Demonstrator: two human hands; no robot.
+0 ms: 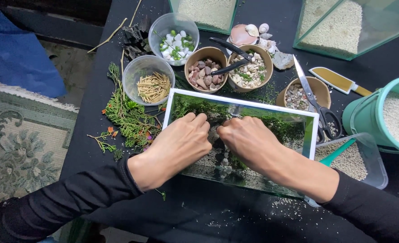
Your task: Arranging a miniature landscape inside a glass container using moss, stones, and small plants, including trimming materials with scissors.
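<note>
Glass tank, white-rimmed, mid-bench: your left hand and right hand reach inside, fingers curled down among moss and pebbles; grip hidden, cannot tell.

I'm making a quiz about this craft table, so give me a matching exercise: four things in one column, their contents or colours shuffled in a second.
Things:
1. scissors
2. clear bowl
3. teal bucket
4. scoop

Descriptions:
A. holds thin tan sticks
B. green handle, lying in a clear tub of sand
C. black handles, resting across a paper cup
D. filled with pale sand

Pairs: 1-C, 2-A, 3-D, 4-B
</note>
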